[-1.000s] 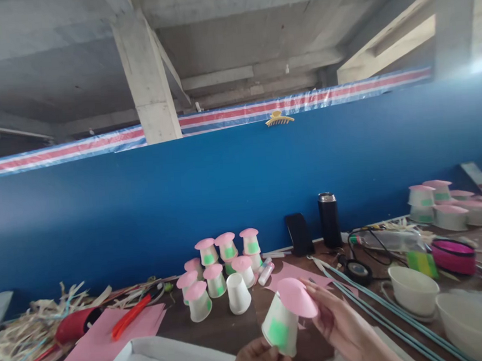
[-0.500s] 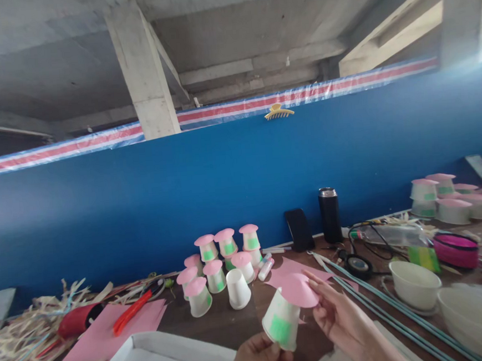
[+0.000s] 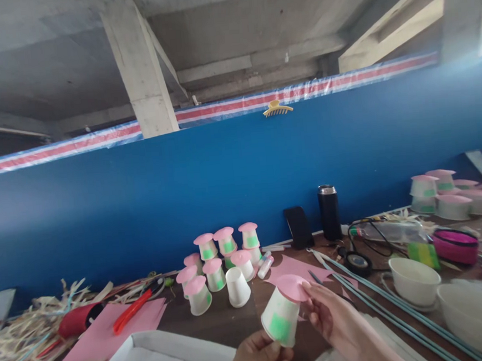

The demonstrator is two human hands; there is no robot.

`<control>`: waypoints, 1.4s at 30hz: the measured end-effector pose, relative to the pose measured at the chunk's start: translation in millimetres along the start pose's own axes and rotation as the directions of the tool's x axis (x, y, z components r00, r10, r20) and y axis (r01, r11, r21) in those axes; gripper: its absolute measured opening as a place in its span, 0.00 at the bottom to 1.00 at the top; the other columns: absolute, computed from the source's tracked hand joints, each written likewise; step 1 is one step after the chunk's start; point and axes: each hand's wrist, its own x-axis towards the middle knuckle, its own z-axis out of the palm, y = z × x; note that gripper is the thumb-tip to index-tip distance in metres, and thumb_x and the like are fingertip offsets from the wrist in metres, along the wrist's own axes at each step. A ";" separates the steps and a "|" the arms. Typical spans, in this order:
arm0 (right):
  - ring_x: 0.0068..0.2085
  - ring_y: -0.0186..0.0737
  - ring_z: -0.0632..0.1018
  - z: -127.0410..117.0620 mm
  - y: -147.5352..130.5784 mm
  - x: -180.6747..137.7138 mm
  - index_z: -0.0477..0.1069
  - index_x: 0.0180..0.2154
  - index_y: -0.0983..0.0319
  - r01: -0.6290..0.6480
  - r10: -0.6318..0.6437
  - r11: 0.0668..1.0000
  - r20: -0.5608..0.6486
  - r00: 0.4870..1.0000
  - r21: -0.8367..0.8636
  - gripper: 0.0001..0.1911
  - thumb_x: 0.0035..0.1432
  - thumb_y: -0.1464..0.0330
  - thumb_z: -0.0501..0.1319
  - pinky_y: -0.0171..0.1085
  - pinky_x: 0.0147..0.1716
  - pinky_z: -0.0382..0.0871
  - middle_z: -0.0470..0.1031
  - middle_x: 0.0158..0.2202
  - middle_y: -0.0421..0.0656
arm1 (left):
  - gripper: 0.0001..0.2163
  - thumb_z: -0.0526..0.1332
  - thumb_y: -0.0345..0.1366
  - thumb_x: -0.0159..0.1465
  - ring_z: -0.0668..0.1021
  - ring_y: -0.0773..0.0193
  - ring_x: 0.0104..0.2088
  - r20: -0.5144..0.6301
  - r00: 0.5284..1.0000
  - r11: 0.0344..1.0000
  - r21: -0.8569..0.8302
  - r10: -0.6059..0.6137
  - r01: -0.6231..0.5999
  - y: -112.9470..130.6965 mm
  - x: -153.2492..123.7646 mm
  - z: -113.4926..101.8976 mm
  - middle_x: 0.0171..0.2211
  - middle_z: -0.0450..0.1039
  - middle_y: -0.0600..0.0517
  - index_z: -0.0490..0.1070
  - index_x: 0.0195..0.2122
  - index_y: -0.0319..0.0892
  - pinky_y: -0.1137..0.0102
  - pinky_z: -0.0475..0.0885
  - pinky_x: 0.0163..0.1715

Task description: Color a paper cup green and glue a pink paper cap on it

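Observation:
My left hand (image 3: 259, 358) grips a white paper cup (image 3: 271, 309) low at its rim; the cup is upside down, tilted, with a green patch on its side. On the cup's upturned base lies a pink paper disc (image 3: 291, 288). The fingers of my right hand (image 3: 335, 317) pinch the disc's right edge. Beyond my hands, a bare white cup (image 3: 238, 289) stands upside down, beside several stacked cups (image 3: 214, 274) topped with pink discs. Behind the held cup lies cut pink paper (image 3: 292, 268), with a dark pointed tool partly showing by my right fingers.
A white tray (image 3: 153, 343) fills the near left, beside pink sheets (image 3: 91, 348) and red-handled scissors (image 3: 130, 314). At right are blue-grey cords (image 3: 384, 308), white bowls (image 3: 416, 281) and a pink pouch (image 3: 455, 247). A black flask (image 3: 329, 215) and phone (image 3: 299, 229) stand against the blue partition (image 3: 224, 176).
The pink disc has shifted left and now sits more centrally over the cup's base. My right hand has moved slightly left and down with it; my left hand keeps its hold.

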 end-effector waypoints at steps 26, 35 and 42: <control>0.17 0.17 0.61 13.7 -0.2 -15.1 0.70 0.32 0.64 -0.051 0.071 0.984 0.111 0.991 -0.171 0.15 0.43 0.67 0.72 0.19 0.12 0.46 0.66 0.23 0.34 | 0.14 0.73 0.33 0.42 0.78 0.67 0.29 -0.039 0.998 0.994 -0.098 0.039 -0.043 -1.9 4.5 1.2 0.27 0.77 0.48 0.77 0.30 0.35 0.77 0.72 0.31; 0.18 0.18 0.62 9.3 2.4 -13.8 0.67 0.29 0.64 -0.071 0.111 0.963 0.141 0.984 -0.261 0.14 0.46 0.66 0.70 0.20 0.13 0.47 0.67 0.25 0.34 | 0.14 0.74 0.33 0.41 0.78 0.66 0.30 -0.044 0.998 0.992 -0.111 0.047 -0.052 -2.9 3.9 2.8 0.27 0.77 0.48 0.77 0.30 0.35 0.77 0.73 0.32; 0.18 0.17 0.61 9.9 2.4 -12.7 0.67 0.29 0.64 -0.068 0.112 0.952 0.132 0.985 -0.300 0.15 0.46 0.65 0.70 0.21 0.13 0.46 0.65 0.24 0.33 | 0.14 0.74 0.33 0.42 0.78 0.67 0.28 -0.048 0.998 0.995 -0.091 0.027 -0.031 -2.4 2.9 4.3 0.26 0.77 0.48 0.77 0.29 0.35 0.76 0.72 0.32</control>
